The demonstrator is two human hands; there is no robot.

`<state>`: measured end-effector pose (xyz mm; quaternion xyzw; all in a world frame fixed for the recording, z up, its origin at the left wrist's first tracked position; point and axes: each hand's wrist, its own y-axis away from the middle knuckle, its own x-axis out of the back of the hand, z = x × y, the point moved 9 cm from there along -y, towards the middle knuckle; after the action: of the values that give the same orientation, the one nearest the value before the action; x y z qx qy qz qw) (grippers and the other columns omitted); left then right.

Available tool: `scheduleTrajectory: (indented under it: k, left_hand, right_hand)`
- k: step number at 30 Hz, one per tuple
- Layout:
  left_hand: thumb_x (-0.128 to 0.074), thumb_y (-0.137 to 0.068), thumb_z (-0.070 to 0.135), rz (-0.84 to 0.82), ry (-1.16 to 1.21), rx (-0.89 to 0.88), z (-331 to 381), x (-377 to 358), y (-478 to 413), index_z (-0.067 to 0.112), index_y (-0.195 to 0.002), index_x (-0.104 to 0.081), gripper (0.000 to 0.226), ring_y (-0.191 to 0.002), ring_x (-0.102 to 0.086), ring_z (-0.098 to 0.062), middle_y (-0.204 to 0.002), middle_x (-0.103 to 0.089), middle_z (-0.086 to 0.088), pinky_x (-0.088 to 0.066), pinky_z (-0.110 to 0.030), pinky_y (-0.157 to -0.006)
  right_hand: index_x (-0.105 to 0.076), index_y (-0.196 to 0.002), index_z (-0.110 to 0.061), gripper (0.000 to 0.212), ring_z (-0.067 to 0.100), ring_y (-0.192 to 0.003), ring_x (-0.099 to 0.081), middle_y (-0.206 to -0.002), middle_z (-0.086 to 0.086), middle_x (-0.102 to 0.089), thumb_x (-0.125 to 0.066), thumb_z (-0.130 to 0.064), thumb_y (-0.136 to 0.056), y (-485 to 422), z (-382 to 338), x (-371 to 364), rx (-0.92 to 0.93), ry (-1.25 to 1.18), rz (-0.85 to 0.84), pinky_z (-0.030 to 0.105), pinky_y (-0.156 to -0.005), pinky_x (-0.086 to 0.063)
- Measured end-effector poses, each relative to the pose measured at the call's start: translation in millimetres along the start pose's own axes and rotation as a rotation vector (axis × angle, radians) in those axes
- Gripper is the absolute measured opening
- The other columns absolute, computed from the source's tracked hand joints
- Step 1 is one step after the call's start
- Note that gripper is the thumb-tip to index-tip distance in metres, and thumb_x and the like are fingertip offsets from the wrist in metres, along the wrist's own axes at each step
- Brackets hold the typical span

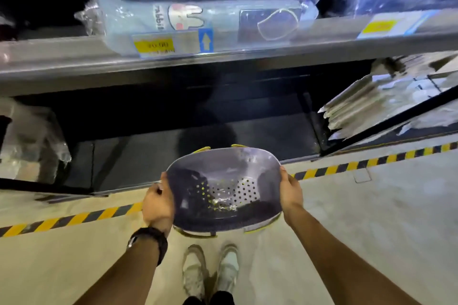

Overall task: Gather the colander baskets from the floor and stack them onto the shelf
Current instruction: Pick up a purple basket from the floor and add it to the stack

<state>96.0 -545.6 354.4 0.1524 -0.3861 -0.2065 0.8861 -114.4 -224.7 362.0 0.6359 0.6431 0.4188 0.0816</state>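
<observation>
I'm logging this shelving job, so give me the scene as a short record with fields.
held item: colander basket, purple with yellow trim
left hand: grips the basket's left rim
right hand: grips the basket's right rim
basket position: in the air, in front of the dark lower shelf
upper shelf: plastic-wrapped goods
floor: yellow and black striped tape along the shelf front

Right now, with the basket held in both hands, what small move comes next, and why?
Probably push the grey perforated plastic colander basket forward into the dark lower shelf bay: the left hand and right hand grip its sides, held just short of that opening.
</observation>
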Motion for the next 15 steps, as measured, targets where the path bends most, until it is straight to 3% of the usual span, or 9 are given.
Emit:
scheduleTrajectory:
  k: [3, 7, 10, 12, 15]
  left_hand:
    - [-0.037, -0.099, 0.062, -0.023, 0.003, 0.045, -29, -33, -18, 0.003, -0.091, -0.065, 0.066, -0.091, -0.059, -0.046, -0.094, -0.066, -0.024, -0.043, -0.045, -0.077]
    - [-0.038, -0.101, 0.057, -0.020, -0.030, 0.027, -50, -64, -34, 0.003, -0.090, -0.063, 0.061, -0.087, -0.058, -0.046, -0.092, -0.065, -0.024, -0.041, -0.044, -0.075]
    - [-0.038, -0.103, 0.050, 0.006, -0.023, 0.032, -65, -74, -40, 0.011, -0.080, -0.058, 0.050, -0.080, -0.055, -0.041, -0.083, -0.061, -0.016, -0.038, -0.041, -0.072]
    - [-0.039, -0.105, 0.042, 0.011, -0.021, 0.028, -77, -79, -42, 0.016, -0.074, -0.055, 0.044, -0.083, -0.057, -0.042, -0.083, -0.060, -0.015, -0.040, -0.042, -0.075]
    - [-0.042, -0.104, 0.037, 0.005, 0.003, 0.021, -96, -88, -42, 0.016, -0.081, -0.058, 0.035, -0.086, -0.059, -0.043, -0.085, -0.062, -0.012, -0.046, -0.046, -0.078]
  right_hand:
    - [-0.065, -0.104, -0.018, 0.039, 0.036, -0.112, -0.061, -0.123, 0.013, -0.067, -0.046, -0.052, -0.098, -23, 27, -15, -0.035, -0.035, -0.008, 0.050, -0.103, -0.047]
    - [-0.061, -0.121, -0.009, 0.049, 0.030, -0.106, -0.059, -0.120, 0.008, -0.064, -0.044, -0.050, -0.100, -52, 57, -28, -0.080, -0.043, -0.012, 0.041, -0.096, -0.047]
    - [-0.063, -0.110, -0.015, 0.041, 0.024, -0.096, -0.061, -0.114, 0.005, -0.065, -0.044, -0.050, -0.100, -67, 60, -39, -0.038, -0.035, -0.029, 0.035, -0.087, -0.046]
    - [-0.064, -0.110, -0.015, 0.040, 0.028, -0.102, -0.061, -0.118, 0.006, -0.067, -0.043, -0.048, -0.101, -77, 61, -47, -0.022, -0.017, -0.040, 0.037, -0.093, -0.047]
    - [-0.064, -0.122, -0.007, 0.048, 0.032, -0.113, -0.058, -0.126, 0.012, -0.065, -0.042, -0.046, -0.102, -90, 71, -56, -0.057, 0.010, -0.048, 0.046, -0.106, -0.044]
